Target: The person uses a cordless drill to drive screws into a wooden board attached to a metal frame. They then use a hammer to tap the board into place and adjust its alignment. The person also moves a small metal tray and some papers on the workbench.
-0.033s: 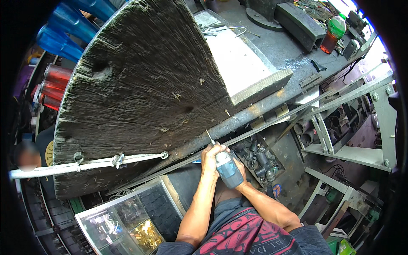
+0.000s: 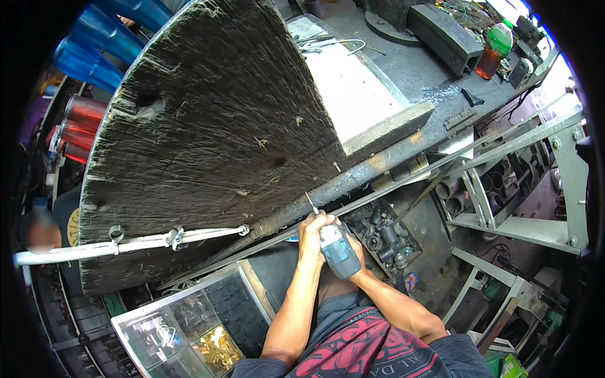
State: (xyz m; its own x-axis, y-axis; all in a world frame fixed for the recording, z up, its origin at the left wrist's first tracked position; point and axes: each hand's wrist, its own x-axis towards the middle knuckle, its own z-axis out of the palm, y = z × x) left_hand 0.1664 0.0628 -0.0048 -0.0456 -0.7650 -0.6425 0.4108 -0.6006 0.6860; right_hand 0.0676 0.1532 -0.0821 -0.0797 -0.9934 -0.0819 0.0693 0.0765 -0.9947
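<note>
1. Cordless drill (image 2: 342, 257): between both hands, its thin bit (image 2: 310, 200) pointing beyond them, near the weathered wooden slab (image 2: 214, 120).
2. Left hand (image 2: 311, 234): wrapped around the drill's front.
3. Right hand (image 2: 358, 256): clasped on its right side, fingers mostly hidden.

Center frame, a power drill (image 2: 338, 253) partly hides the right hand (image 2: 357, 257); blue containers (image 2: 106, 36) are cut off at upper left, a head (image 2: 41, 232) is blurred at far left, and brass-colored pieces (image 2: 218, 348), lower left, are too small to identify.
</note>
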